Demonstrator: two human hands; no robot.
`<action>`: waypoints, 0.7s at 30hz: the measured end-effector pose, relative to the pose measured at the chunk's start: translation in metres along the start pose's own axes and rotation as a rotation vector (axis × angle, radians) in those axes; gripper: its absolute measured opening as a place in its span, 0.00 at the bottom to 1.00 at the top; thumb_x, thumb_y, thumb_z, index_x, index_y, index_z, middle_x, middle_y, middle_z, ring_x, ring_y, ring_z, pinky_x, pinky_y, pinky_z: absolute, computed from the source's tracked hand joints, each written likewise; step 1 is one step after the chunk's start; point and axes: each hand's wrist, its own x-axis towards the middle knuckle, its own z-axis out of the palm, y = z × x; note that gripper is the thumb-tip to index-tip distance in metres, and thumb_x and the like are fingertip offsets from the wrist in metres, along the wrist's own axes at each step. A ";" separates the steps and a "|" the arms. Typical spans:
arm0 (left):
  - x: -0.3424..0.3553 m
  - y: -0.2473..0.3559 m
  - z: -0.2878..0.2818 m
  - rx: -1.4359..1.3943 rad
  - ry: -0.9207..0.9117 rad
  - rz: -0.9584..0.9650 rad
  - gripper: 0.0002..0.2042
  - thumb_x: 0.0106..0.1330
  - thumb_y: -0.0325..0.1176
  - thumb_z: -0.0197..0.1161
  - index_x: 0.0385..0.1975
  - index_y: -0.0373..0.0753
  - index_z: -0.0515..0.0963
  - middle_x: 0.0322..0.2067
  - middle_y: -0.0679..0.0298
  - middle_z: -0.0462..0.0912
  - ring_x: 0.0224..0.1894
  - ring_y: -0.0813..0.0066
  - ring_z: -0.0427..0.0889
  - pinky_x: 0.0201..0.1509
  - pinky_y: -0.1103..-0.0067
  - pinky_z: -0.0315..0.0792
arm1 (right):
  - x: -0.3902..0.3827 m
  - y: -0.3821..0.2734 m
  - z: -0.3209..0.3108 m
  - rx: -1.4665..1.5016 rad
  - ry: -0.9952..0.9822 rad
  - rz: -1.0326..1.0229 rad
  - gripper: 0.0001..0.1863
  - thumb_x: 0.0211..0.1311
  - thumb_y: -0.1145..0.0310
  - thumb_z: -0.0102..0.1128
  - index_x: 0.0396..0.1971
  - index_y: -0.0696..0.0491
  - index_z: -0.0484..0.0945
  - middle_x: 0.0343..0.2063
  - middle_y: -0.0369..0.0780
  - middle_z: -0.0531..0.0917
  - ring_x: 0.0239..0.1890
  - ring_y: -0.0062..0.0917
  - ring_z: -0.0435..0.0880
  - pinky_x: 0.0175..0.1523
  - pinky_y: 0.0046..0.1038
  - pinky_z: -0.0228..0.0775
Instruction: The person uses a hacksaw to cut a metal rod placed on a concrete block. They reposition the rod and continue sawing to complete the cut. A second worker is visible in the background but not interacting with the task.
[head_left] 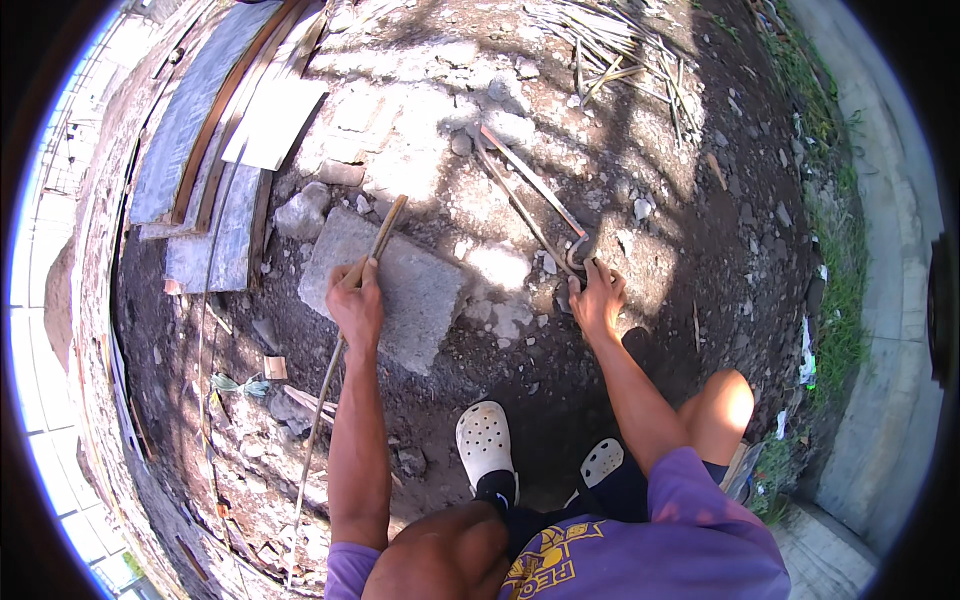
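My left hand (355,303) is closed around a long thin stick (388,228), brown at its upper end. The stick crosses above a rough grey concrete block (420,290) and runs down past my left forearm toward the lower edge. To the right, my right hand (598,300) is bent over the curved near end of what looks like a hacksaw (535,183). Its two narrow bars, one reddish, slant away over the ground toward the far stones. My fingers partly hide that near end.
Wooden boards (205,120) lie stacked at the far left, with a pale panel (275,122) on them. Thin sticks (610,45) are heaped at the far right. Stones and rubble cover the dirt. A concrete kerb (890,300) borders grass on the right. My white clogs (484,440) are close by.
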 end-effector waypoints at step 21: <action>-0.001 -0.018 0.002 -0.031 0.016 0.134 0.08 0.65 0.31 0.70 0.40 0.37 0.91 0.31 0.53 0.84 0.37 0.52 0.81 0.46 0.61 0.76 | -0.011 -0.022 -0.118 0.346 -0.252 -0.175 0.14 0.59 0.63 0.61 0.36 0.58 0.72 0.21 0.49 0.79 0.26 0.44 0.82 0.38 0.41 0.75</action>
